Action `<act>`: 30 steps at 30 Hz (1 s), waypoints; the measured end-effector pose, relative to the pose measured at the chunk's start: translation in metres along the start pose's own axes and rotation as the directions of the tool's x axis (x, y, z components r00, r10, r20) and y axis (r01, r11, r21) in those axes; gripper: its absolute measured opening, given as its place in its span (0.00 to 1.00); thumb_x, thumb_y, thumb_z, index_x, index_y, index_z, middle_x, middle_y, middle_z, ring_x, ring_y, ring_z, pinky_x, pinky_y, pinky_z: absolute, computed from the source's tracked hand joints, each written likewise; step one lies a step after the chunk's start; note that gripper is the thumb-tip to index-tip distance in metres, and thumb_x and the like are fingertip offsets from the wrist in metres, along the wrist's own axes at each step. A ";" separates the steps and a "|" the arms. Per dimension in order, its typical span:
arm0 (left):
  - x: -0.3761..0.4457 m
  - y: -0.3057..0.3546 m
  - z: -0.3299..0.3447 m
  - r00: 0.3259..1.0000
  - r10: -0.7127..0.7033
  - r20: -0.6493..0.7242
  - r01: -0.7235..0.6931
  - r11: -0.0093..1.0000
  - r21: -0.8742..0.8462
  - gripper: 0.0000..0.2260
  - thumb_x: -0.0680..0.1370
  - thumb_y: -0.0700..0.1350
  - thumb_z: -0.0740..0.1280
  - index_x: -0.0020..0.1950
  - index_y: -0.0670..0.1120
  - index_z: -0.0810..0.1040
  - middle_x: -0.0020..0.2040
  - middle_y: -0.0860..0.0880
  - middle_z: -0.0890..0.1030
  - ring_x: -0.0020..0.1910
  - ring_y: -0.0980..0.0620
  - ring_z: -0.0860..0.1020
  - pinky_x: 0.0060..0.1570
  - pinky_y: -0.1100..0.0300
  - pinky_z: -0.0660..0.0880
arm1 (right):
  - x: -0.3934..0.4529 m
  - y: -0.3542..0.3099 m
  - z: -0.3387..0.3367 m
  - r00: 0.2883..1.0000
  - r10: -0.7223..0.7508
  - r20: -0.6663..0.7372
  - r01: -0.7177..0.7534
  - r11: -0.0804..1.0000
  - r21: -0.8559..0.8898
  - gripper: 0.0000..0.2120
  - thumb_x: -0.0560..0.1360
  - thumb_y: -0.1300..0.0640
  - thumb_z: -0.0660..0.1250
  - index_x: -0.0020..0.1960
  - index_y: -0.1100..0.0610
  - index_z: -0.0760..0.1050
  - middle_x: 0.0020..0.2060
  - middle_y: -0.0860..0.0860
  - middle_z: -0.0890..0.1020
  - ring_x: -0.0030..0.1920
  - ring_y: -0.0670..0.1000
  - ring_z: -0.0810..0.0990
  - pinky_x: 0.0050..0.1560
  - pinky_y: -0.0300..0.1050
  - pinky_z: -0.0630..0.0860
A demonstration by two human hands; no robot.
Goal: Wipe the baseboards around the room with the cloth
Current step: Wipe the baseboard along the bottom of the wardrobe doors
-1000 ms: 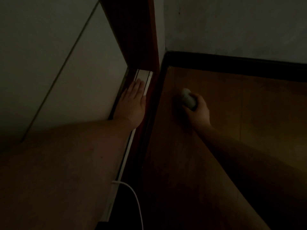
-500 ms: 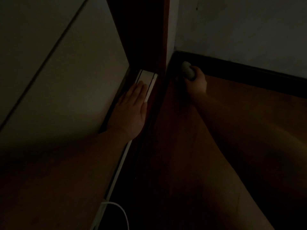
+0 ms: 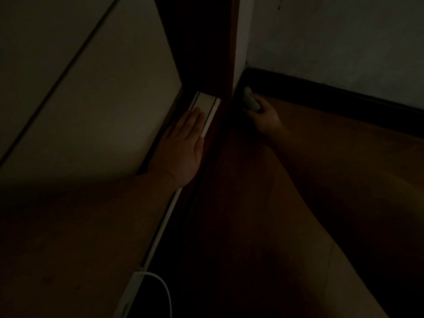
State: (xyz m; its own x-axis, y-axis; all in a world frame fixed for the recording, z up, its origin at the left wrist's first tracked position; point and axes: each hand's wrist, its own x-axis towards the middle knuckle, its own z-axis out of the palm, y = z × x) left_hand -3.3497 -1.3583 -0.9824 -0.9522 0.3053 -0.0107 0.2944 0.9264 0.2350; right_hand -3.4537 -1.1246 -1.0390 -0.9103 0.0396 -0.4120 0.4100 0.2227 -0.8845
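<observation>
Very dim throughout. Small pale cloth (image 3: 250,100) bunched in the right hand (image 3: 263,118), fingers curled round it, pressed into the corner at about 1 o'clock in the view, where the dark baseboard (image 3: 332,97) meets the door frame (image 3: 220,65). Likely light and soft, easily wadded, conforming to the baseboard's top edge and face; probably low in slip against painted wood, so prone to dragging and unrolling. Best held as now: balled in the palm with a free lobe sticking out past the fingertips toward 11 o'clock to reach the corner. Not fragile; main worry a loosened bundle. Left hand (image 3: 183,148) flat, fingers straight and together, palm down on the pale threshold strip (image 3: 205,104) near the centre, holding nothing, apparently bracing. White cable (image 3: 160,285) looping at 6 o'clock. Against a second ago: cloth and right hand gone from mid-floor, well short of the wall, up into the corner against the baseboard; half a second ago already there, now slightly lower along it. Left hand in the same place on the strip.
</observation>
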 end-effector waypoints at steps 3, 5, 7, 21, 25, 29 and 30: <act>0.002 0.000 -0.002 1.000 -0.001 0.015 0.002 1.000 -0.011 0.28 0.82 0.54 0.41 0.81 0.44 0.53 0.81 0.47 0.53 0.80 0.49 0.52 0.78 0.52 0.50 | -0.032 0.015 0.010 0.996 -0.016 0.093 0.010 0.998 0.066 0.27 0.78 0.58 0.69 0.75 0.50 0.65 0.69 0.55 0.71 0.61 0.54 0.76 0.51 0.43 0.81; 0.003 0.000 -0.003 1.000 -0.003 0.028 0.003 1.000 -0.008 0.28 0.82 0.53 0.41 0.81 0.44 0.52 0.81 0.46 0.53 0.80 0.49 0.51 0.78 0.53 0.49 | -0.054 0.026 0.019 0.996 -0.049 0.076 0.045 0.998 0.047 0.27 0.77 0.58 0.70 0.74 0.50 0.66 0.68 0.54 0.72 0.60 0.53 0.78 0.46 0.38 0.80; 0.004 0.000 -0.003 0.999 -0.004 0.040 0.004 1.000 -0.001 0.27 0.83 0.52 0.42 0.81 0.44 0.52 0.81 0.47 0.53 0.80 0.49 0.51 0.78 0.53 0.49 | -0.076 0.035 0.030 0.996 -0.064 0.063 0.064 0.998 0.017 0.28 0.77 0.57 0.70 0.74 0.49 0.66 0.70 0.52 0.71 0.62 0.51 0.76 0.52 0.41 0.79; 0.006 0.008 -0.013 0.996 -0.035 0.081 0.032 0.999 0.043 0.24 0.86 0.48 0.46 0.81 0.45 0.50 0.82 0.47 0.50 0.80 0.50 0.48 0.78 0.55 0.46 | -0.221 0.085 0.101 0.996 0.040 0.080 -0.055 0.980 0.190 0.27 0.77 0.60 0.70 0.73 0.48 0.67 0.71 0.49 0.69 0.66 0.49 0.73 0.59 0.42 0.77; 0.006 0.009 -0.012 0.996 -0.028 0.089 0.025 0.999 0.030 0.24 0.86 0.48 0.45 0.81 0.45 0.49 0.82 0.47 0.50 0.80 0.50 0.48 0.78 0.55 0.46 | -0.246 0.097 0.111 0.992 0.062 0.114 -0.088 0.966 0.243 0.26 0.76 0.60 0.70 0.71 0.47 0.68 0.68 0.49 0.72 0.64 0.50 0.75 0.60 0.52 0.78; 0.006 0.008 -0.012 0.996 -0.029 0.085 0.026 0.999 0.029 0.24 0.86 0.49 0.45 0.81 0.45 0.49 0.82 0.47 0.50 0.80 0.50 0.48 0.78 0.55 0.46 | -0.255 0.104 0.106 0.973 0.097 0.210 -0.163 0.931 0.326 0.22 0.75 0.62 0.71 0.65 0.47 0.73 0.63 0.50 0.75 0.61 0.54 0.78 0.58 0.53 0.79; 0.006 0.008 -0.012 0.996 -0.031 0.083 0.029 0.999 0.027 0.24 0.86 0.49 0.46 0.81 0.45 0.49 0.82 0.48 0.50 0.80 0.50 0.48 0.78 0.55 0.46 | -0.253 0.104 0.102 0.968 0.127 0.217 -0.202 0.905 0.375 0.20 0.75 0.63 0.72 0.63 0.48 0.74 0.62 0.52 0.77 0.61 0.56 0.78 0.58 0.55 0.79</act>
State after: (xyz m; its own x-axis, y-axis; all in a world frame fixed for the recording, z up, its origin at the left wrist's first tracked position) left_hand -3.3536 -1.3516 -0.9687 -0.9508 0.2936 -0.0985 0.2688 0.9404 0.2083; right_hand -3.1749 -1.2111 -1.0491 -0.8169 -0.1449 -0.5582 0.5764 -0.1716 -0.7990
